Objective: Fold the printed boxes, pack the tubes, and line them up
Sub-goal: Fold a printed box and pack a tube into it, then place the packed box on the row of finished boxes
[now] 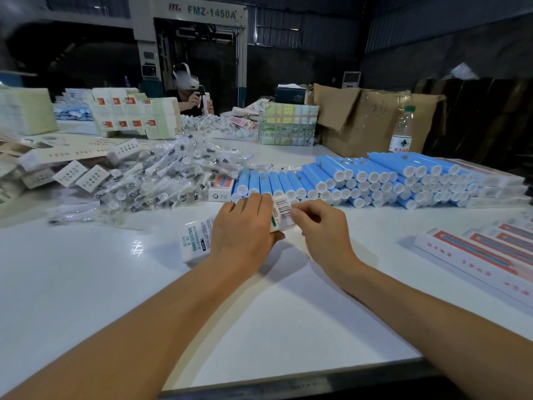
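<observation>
1. Your left hand (245, 226) lay over the middle of the printed box (199, 242), fingers curled down round it and gripping it against the white table (86, 284); the box's near-left end, printed "SONIC ELECTRIC", stuck out from under your palm.
2. Your right hand (320, 223) pinched the box's far-right end, thumb and forefinger closed on the barcode flap (281, 210).
3. The box sat at the table's centre, tilted so its long axis ran from near left to far right, just near of the tube stack.
4. The blue tubes (360, 176) with white caps were stacked in rows far of your hands, reaching to the right; the nearest row almost touched your left fingertips.
5. A heap of clear-wrapped brush heads (161, 180) filled the far left, beside flat box blanks (72, 153).
6. Finished red-and-white boxes (484, 255) lay side by side at the near right.
7. A cardboard carton (375, 122) and a water bottle (402, 131) stood far right.
8. Another person (190, 96) sat at the far side, holding a white item.
</observation>
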The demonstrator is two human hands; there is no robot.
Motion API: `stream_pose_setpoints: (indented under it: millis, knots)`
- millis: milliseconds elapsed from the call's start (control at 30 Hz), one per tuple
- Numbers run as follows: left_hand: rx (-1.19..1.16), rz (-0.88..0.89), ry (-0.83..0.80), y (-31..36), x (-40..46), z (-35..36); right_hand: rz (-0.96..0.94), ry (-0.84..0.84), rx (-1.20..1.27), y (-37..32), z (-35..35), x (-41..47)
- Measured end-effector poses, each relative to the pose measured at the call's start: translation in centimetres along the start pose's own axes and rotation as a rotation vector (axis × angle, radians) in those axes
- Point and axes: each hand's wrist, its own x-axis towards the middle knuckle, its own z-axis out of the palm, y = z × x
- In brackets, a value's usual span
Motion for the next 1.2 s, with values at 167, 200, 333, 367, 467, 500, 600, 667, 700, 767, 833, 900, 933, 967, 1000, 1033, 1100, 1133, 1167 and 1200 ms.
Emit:
stream_pose_setpoints:
  millis: [167, 200, 333, 367, 467, 500, 600, 667, 700, 767, 833, 900, 933, 967, 1000, 1033, 1100, 1133, 1167, 1200]
  knots:
    - [-0.446, -0.261, 0.134, -1.3, 1.5, -1.3, -0.103, 0.012, 0.143, -0.5, 0.1, 0.0]
    - [-0.677, -0.339, 0.169, -1.6, 2.0, -2.2, -0.14, 0.01, 0.125, -0.5, 0.0, -0.1]
    - [-1.733, -0.927, 0.218, -3.1, 3.2, -3.9, -0.21, -0.082, -0.029, -0.2, 0.3, -0.5]
    - [-1.913, -1.065, 0.18, -3.4, 3.2, -3.5, -0.214, -0.13, -0.069, -0.1, 0.5, -0.6]
    - [-2.153, -1.304, 0.062, -2.7, 2.6, -2.4, -0.214, -0.262, -0.192, 0.1, 1.2, -0.9]
    - [-2.189, -1.341, 0.035, -2.3, 2.4, -2.1, -0.23, -0.285, -0.248, 0.1, 1.4, -0.9]
    - [-2.274, -1.337, -0.017, -1.4, 2.3, -1.7, -0.28, -0.303, -0.379, 0.2, 1.8, -1.0]
    - [-2.263, -1.327, 0.001, -1.5, 2.2, -1.6, -0.238, -0.305, -0.379, 0.4, 1.9, -0.9]
    - [-2.246, -1.33, 0.012, -1.5, 2.2, -1.6, -0.214, -0.314, -0.38, 0.5, 2.0, -0.8]
    - [-2.2, -1.328, 0.025, -1.6, 2.1, -1.6, -0.2, -0.333, -0.399, 0.7, 2.0, -0.6]
    - [-2.128, -1.283, 0.024, -1.6, 2.0, -1.8, -0.222, -0.337, -0.423, 0.7, 2.0, -0.4]
    - [-1.986, -1.232, 0.045, -1.8, 1.9, -1.8, -0.246, -0.341, -0.459, 0.7, 1.9, -0.2]
    - [-1.889, -1.199, 0.055, -2.0, 1.9, -1.8, -0.252, -0.34, -0.473, 0.7, 1.6, -0.2]
    - [-1.804, -1.158, 0.061, -2.2, 1.8, -1.8, -0.252, -0.335, -0.482, 0.7, 1.3, -0.1]
    - [-1.737, -1.124, 0.056, -2.3, 1.6, -1.6, -0.251, -0.327, -0.494, 0.5, 0.7, 0.1]
    - [-1.692, -1.099, 0.035, -2.4, 1.4, -1.3, -0.254, -0.32, -0.519, 0.2, 0.1, 0.4]
    - [-1.641, -1.068, -0.024, -2.5, 1.1, -1.1, -0.259, -0.325, -0.598, -0.5, -1.7, 1.0]
    - [-1.645, -1.048, -0.055, -2.5, 1.0, -0.9, -0.258, -0.335, -0.638, -0.9, -2.8, 1.2]
    - [-1.642, -1.029, -0.083, -2.6, 1.0, -0.7, -0.261, -0.342, -0.683, -1.4, -4.1, 1.3]
    - [-1.649, -1.002, -0.104, -2.5, 1.0, -0.6, -0.269, -0.346, -0.733, -1.7, -5.6, 1.1]
